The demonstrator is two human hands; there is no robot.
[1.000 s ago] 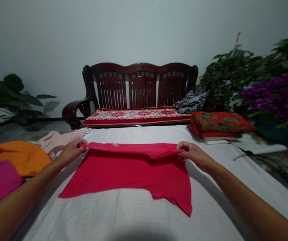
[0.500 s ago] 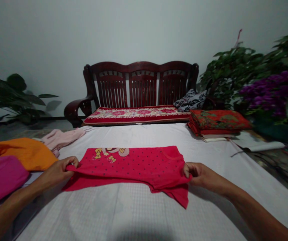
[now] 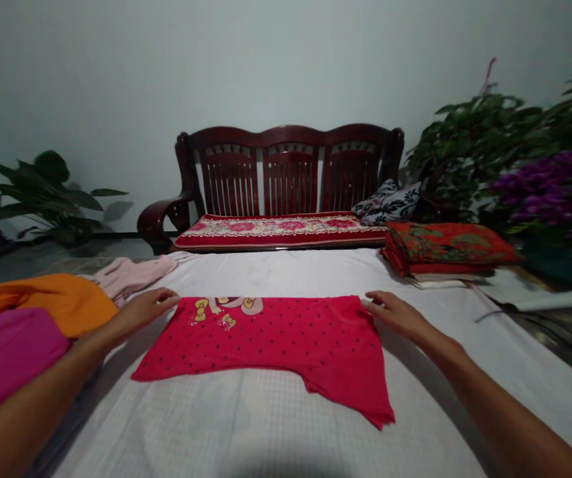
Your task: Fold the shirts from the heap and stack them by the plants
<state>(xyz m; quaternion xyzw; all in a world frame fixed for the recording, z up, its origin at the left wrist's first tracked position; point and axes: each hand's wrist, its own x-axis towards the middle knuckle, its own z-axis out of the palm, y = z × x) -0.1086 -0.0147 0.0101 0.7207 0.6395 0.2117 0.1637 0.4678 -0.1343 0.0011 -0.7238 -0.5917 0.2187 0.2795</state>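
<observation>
A red dotted garment (image 3: pixel 276 345) with a cartoon print lies folded in half on the white sheet (image 3: pixel 276 438). My left hand (image 3: pixel 144 309) rests at its far left corner, fingers stretched flat and open. My right hand (image 3: pixel 395 313) lies at its far right corner, fingers also extended and holding nothing. Both hands touch the fold's upper edge.
An orange cloth (image 3: pixel 47 302), a magenta cloth (image 3: pixel 2 355) and a pale pink garment (image 3: pixel 131 273) lie at the left. Folded red patterned fabrics (image 3: pixel 445 249) sit at the right. A wooden bench (image 3: pixel 286 189) stands behind, plants on both sides.
I drew the garment's far edge toward me, laid it down as a fold, then let go; both hands have moved back up to the far corners, open.
</observation>
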